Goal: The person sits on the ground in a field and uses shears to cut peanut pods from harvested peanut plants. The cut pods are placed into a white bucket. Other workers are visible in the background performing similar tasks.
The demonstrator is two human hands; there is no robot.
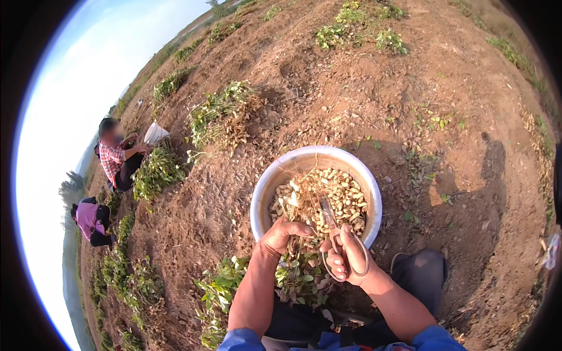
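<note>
A round basin (pixel 375 197) with a pale rim stands on the soil and holds many peanuts (pixel 347 188) in their shells. My left hand (pixel 281 234) grips a peanut plant (pixel 303 278) at its stems, over the near left part of the basin. The plant's thin roots (pixel 309 188) reach over the peanuts, and its leaves hang down between my forearms. In my right hand (pixel 349 256) are metal scissors (pixel 333 223), with fingers around the large looped handles. Their blades point away from me into the roots. Whether the blades touch a root cannot be told.
Pulled peanut plants lie in heaps at the left (pixel 224 114), near my left arm (pixel 219 285) and farther up the field (pixel 360 30). At the far left a person in a checked shirt (pixel 115 158) squats beside a white bucket (pixel 155 133); another person in pink (pixel 90 217) bends nearby.
</note>
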